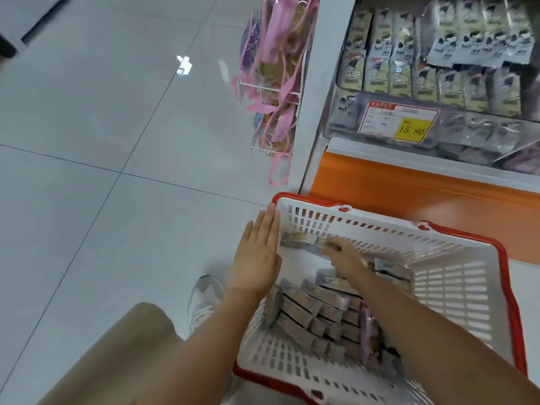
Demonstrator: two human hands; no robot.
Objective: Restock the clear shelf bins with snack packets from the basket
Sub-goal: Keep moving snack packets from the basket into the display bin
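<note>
White and red, the basket (pixel 455 282) is sitting on the floor in the lower right of the frame, just below the orange foot of the shelf. Lots of snack packets (pixel 309 305) are lying in it in neat rows, filling the near half.

The left hand (pixel 257 252) is lying flat with its fingers straight and together. It is pressing on the outside of the basket's left wall and holding nothing. It looks like it is keeping the basket from sliding. The right hand (pixel 340 254) is reaching deep into the basket, and its fingers are curling over a small bunch of packets (pixel 301 240) at the far left corner. That part is blurry, but it looks like a grip.

Up in the upper right of the frame, the clear shelf bin (pixel 482 133) is holding many pale packets standing in rows, with a yellow price tag (pixel 409 125) on its front.

I think the job is only partly done. The bin is looking quite full, but the basket is far from empty, so many more trips are waiting.
</note>
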